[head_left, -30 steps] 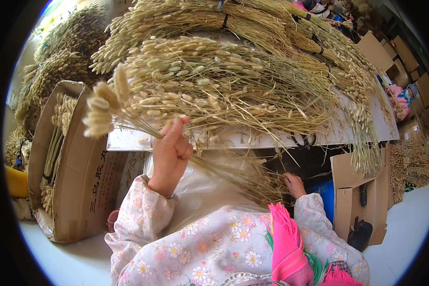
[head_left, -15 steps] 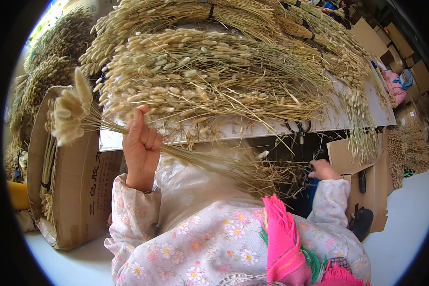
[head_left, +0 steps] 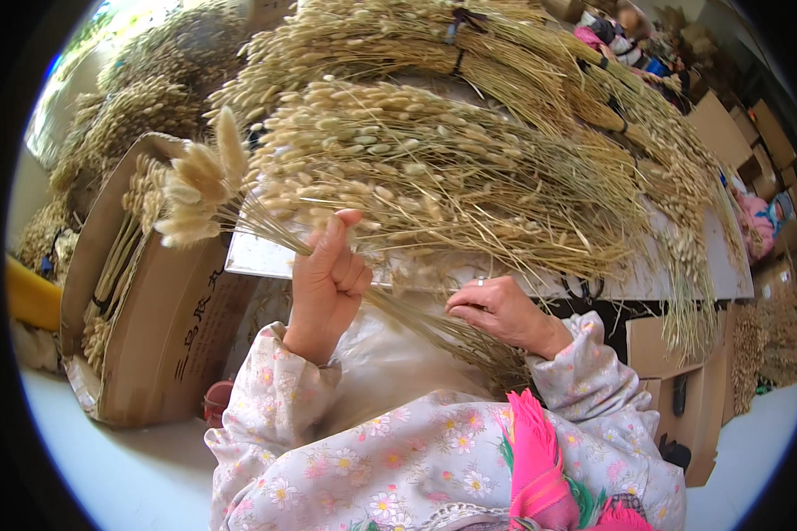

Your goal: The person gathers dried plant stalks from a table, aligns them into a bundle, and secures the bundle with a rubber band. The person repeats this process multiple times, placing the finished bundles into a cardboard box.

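Since the earlier frame the right hand [head_left: 503, 311] has come up from beside the boxes at the lower right and now lies palm down at the near edge of the table [head_left: 266, 258], fingers together and flat, holding nothing that can be made out. The left hand [head_left: 329, 276] is closed around a small bunch of dried grass stems [head_left: 239, 208]; the stalks pass through the fist, the pale fluffy heads fan out up and to the left of it, and the cut ends trail down to the right, under the right hand. Just beyond both hands a large heap of dried grass [head_left: 452, 168] covers the table. To the left stands an open cardboard box [head_left: 164, 341], tilted, with more bundles of the same grass lying inside along its length.
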Action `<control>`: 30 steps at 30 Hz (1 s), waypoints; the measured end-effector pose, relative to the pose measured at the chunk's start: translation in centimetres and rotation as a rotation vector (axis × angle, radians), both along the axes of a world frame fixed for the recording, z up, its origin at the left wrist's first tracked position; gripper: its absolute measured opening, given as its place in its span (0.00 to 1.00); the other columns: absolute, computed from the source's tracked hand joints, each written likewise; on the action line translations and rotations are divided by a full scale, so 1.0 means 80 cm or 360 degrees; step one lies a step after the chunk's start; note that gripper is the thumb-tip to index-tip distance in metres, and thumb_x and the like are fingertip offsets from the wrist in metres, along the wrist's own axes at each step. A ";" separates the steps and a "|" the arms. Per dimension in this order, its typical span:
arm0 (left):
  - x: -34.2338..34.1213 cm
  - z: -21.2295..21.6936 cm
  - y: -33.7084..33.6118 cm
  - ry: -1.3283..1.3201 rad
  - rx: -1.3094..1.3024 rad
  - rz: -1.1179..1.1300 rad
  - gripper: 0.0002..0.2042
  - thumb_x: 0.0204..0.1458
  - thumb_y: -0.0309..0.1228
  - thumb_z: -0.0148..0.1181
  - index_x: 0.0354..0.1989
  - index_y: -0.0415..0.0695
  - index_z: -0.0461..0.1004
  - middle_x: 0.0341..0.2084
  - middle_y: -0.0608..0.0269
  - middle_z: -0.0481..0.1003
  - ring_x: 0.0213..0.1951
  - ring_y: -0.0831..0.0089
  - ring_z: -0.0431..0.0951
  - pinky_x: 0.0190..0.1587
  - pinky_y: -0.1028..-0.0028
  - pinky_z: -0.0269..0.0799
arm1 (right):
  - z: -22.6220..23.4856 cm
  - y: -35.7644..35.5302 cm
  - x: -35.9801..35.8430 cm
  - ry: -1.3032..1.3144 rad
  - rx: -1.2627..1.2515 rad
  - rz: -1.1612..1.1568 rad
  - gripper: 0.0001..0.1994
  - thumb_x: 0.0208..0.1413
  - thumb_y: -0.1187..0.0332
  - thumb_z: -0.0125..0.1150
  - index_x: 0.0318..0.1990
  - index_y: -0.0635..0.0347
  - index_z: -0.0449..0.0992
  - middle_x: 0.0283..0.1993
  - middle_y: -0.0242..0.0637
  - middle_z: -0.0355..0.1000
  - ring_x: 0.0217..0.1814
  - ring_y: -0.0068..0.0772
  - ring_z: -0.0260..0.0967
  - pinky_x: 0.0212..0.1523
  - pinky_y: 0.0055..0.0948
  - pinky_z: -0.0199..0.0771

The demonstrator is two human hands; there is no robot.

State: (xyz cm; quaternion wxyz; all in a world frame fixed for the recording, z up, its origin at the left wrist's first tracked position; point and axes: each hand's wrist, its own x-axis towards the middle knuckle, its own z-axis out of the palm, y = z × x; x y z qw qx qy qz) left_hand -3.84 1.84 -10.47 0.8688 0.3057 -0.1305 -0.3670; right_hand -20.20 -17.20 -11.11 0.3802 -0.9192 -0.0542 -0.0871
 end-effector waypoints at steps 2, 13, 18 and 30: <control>0.005 -0.006 0.002 -0.0036 -0.0092 0.0030 0.19 0.62 0.40 0.50 0.55 0.40 0.66 0.11 0.78 0.45 0.12 0.86 0.43 0.17 0.80 0.41 | 0.007 -0.002 -0.003 -0.0028 0.0102 -0.0161 0.06 0.53 0.71 0.62 0.35 0.62 0.79 0.30 0.40 0.76 0.30 0.35 0.73 0.33 0.29 0.73; -0.017 -0.022 -0.025 -0.0070 -0.0038 -0.0091 0.24 0.63 0.45 0.46 0.60 0.41 0.63 0.13 0.78 0.45 0.15 0.86 0.46 0.19 0.81 0.43 | 0.063 0.027 0.033 -0.0101 0.0123 -0.0146 0.08 0.55 0.67 0.62 0.36 0.63 0.79 0.30 0.40 0.76 0.30 0.34 0.74 0.32 0.27 0.72; -0.020 -0.025 -0.022 -0.0139 -0.0191 -0.0153 0.22 0.56 0.40 0.53 0.55 0.39 0.67 0.13 0.78 0.50 0.16 0.87 0.50 0.21 0.82 0.46 | 0.051 0.062 0.048 -0.0179 0.0166 -0.0132 0.05 0.52 0.71 0.63 0.33 0.63 0.79 0.28 0.44 0.75 0.27 0.41 0.74 0.29 0.32 0.71; -0.031 -0.021 -0.020 -0.0057 -0.0153 -0.0112 0.13 0.50 0.20 0.49 0.44 0.38 0.72 0.15 0.76 0.60 0.18 0.86 0.56 0.22 0.83 0.51 | 0.040 0.076 0.052 -0.0245 0.0119 -0.0237 0.06 0.48 0.71 0.67 0.32 0.63 0.79 0.26 0.42 0.74 0.25 0.36 0.73 0.27 0.29 0.70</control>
